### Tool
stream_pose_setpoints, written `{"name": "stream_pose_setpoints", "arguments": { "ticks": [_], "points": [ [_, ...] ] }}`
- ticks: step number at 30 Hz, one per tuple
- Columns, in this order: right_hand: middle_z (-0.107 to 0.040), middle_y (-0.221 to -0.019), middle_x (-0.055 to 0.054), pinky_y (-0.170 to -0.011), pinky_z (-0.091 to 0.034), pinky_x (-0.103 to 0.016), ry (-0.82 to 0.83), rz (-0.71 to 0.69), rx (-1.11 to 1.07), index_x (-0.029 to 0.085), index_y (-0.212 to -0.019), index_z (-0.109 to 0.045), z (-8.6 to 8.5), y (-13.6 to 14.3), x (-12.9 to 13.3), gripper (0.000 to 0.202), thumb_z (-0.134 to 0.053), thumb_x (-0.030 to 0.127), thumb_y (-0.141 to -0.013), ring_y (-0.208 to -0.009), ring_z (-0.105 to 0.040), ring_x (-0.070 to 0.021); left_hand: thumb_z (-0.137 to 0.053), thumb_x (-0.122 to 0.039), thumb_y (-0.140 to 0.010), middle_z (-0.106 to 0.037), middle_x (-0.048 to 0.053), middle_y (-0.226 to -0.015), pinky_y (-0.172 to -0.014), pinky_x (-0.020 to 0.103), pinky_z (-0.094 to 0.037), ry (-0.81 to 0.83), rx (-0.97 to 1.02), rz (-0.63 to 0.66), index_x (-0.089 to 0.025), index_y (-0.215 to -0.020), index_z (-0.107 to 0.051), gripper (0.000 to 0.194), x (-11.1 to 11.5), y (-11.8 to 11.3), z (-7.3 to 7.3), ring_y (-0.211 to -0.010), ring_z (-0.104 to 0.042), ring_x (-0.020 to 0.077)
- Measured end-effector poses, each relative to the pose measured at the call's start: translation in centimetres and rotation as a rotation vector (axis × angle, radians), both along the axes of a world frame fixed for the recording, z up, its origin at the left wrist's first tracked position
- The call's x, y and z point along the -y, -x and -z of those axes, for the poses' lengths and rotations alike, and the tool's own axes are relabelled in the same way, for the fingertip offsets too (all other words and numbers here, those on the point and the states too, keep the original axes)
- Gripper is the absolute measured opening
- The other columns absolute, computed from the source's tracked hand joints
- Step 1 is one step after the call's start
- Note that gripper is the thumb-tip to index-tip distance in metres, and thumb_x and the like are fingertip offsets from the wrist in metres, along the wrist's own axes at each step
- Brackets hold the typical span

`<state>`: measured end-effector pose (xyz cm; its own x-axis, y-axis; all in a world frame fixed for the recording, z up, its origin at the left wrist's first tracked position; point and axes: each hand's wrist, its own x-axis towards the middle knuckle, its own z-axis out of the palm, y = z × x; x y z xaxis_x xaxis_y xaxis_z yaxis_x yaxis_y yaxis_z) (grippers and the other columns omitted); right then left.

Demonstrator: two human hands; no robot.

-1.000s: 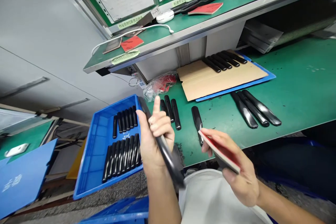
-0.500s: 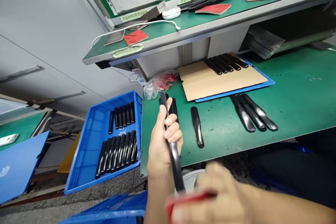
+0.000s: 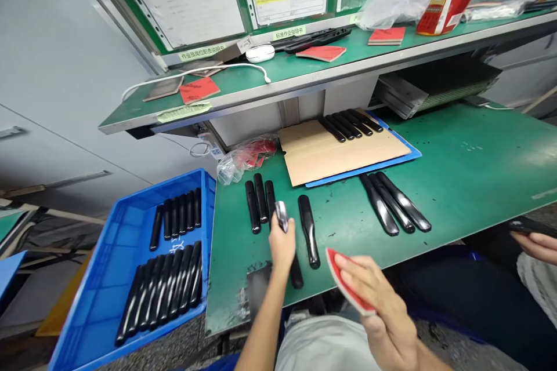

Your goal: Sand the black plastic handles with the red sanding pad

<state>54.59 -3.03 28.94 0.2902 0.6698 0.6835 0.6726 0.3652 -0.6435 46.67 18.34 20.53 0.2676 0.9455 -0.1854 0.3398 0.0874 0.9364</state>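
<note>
My left hand [image 3: 282, 246] is closed around a glossy black handle [image 3: 282, 215], whose shiny end points up toward the camera over the green table [image 3: 339, 226]. My right hand [image 3: 383, 307] grips a red abrasive pad [image 3: 348, 284] with a pale underside, near the table's front edge. Between the hands a single black handle [image 3: 308, 232] lies on the table. Just beyond my left hand are several more black handles [image 3: 260, 198]. A dark pad [image 3: 259, 290] is partly hidden by my left forearm.
A blue crate [image 3: 91, 278] at the left holds rows of black handles. Cardboard [image 3: 339, 153] with several handles lies at the back, three handles [image 3: 395, 203] in front of it. A shelf [image 3: 278, 84] overhangs the table. Another person's hand [image 3: 537, 246] is at the right edge.
The view has shifted right. My left hand has tilted the handle so its end faces the camera. My right hand, with the red pad, has moved away from the handle.
</note>
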Motion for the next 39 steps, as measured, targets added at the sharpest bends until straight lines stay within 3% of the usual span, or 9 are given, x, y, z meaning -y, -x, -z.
{"name": "stream_pose_setpoints", "arguments": {
  "ticks": [4,12,17,22,26,30,32,35,39],
  "points": [
    [-0.067,-0.133,-0.019,-0.09,-0.059,-0.048,0.058,0.023,-0.043,0.016,-0.141,-0.055,1.9,0.9,1.5,0.044,-0.037,0.034,-0.105,-0.117,-0.068,-0.0318,-0.058,-0.027,-0.09,-0.061,0.025,-0.132,-0.113,0.055,-0.033,-0.226,-0.329,0.067,-0.01,-0.146,-0.051,0.059,0.7,-4.2,3.6,-0.134,-0.048,0.0401],
    [-0.068,-0.134,-0.016,-0.093,-0.06,-0.046,0.11,0.116,-0.077,0.02,-0.143,-0.056,3.5,-0.7,3.4,0.044,-0.041,0.033,-0.103,-0.116,-0.069,-0.032,-0.057,-0.045,-0.094,-0.007,0.019,-0.17,-0.114,0.073,0.002,-0.476,-0.78,0.091,-0.025,-0.153,-0.044,0.064,-6.6,-6.5,3.6,-0.154,0.002,0.0422],
    [-0.068,-0.133,-0.016,-0.091,-0.061,-0.043,0.136,0.096,-0.101,0.019,-0.141,-0.056,3.3,-1.9,3.3,0.043,-0.04,0.033,-0.104,-0.118,-0.068,-0.0298,-0.045,-0.061,-0.094,-0.021,0.022,-0.166,-0.107,0.08,-0.009,-0.406,-0.935,0.1,-0.028,-0.153,-0.044,0.068,-11.0,-6.2,4.3,-0.151,-0.013,0.0488],
    [-0.068,-0.132,-0.016,-0.088,-0.062,-0.041,0.099,0.08,-0.168,0.021,-0.142,-0.055,3.1,-3.8,4.4,0.044,-0.042,0.038,-0.104,-0.113,-0.07,-0.0275,-0.037,-0.054,-0.099,-0.032,0.029,-0.16,-0.101,0.083,-0.017,-0.419,-0.961,0.087,-0.018,-0.149,-0.049,0.063,-12.9,-5.4,1.3,-0.146,-0.025,0.052],
    [-0.067,-0.135,-0.013,-0.096,-0.059,-0.041,0.15,0.212,-0.372,0.024,-0.14,-0.059,3.9,-5.4,7.2,0.043,-0.042,0.039,-0.104,-0.12,-0.067,-0.0283,-0.028,-0.037,-0.102,-0.034,0.033,-0.155,-0.105,0.076,-0.024,-0.628,-0.855,0.165,-0.005,-0.149,-0.043,0.058,-7.4,-9.1,-0.8,-0.144,-0.026,0.0497],
    [-0.067,-0.137,-0.011,-0.096,-0.057,-0.038,0.228,0.441,-0.867,0.025,-0.132,-0.067,3.8,-6.1,9.3,0.045,-0.042,0.047,-0.102,-0.118,-0.067,-0.0291,-0.04,-0.02,-0.1,-0.064,0.012,-0.134,-0.104,0.04,-0.045,-0.844,-0.638,0.698,-0.023,-0.133,-0.062,0.04,4.1,-18.0,0.8,-0.122,-0.056,0.0264],
    [-0.068,-0.134,-0.011,-0.096,-0.057,-0.037,0.197,0.542,-1.033,0.024,-0.128,-0.071,3.2,-6.3,9.9,0.048,-0.049,0.055,-0.098,-0.11,-0.069,-0.029,-0.046,-0.014,-0.097,-0.06,0.009,-0.141,-0.103,0.041,-0.044,-0.915,-0.555,0.945,-0.027,-0.126,-0.066,0.038,8.1,-22.2,2.0,-0.128,-0.052,0.0259],
    [-0.071,-0.127,-0.01,-0.093,-0.056,-0.034,0.1,0.669,-1.179,0.024,-0.123,-0.073,2.7,-6.7,11.1,0.051,-0.058,0.061,-0.091,-0.108,-0.068,-0.029,-0.05,-0.007,-0.093,-0.055,0.016,-0.144,-0.111,0.053,-0.035,-0.961,-0.486,1.201,-0.019,-0.118,-0.067,0.033,9.8,-24.9,2.6,-0.139,-0.041,0.0323],
    [-0.078,-0.104,-0.011,-0.078,-0.06,-0.029,0.054,0.787,-1.395,0.019,-0.108,-0.077,3.8,-7.2,13.8,0.051,-0.066,0.064,-0.085,-0.096,-0.071,-0.0265,-0.06,-0.001,-0.083,-0.066,0.014,-0.122,-0.118,0.051,-0.023,-0.924,-0.378,1.529,-0.019,-0.104,-0.068,0.028,8.1,-22.7,2.0,-0.133,-0.047,0.0294]
  ]
}}
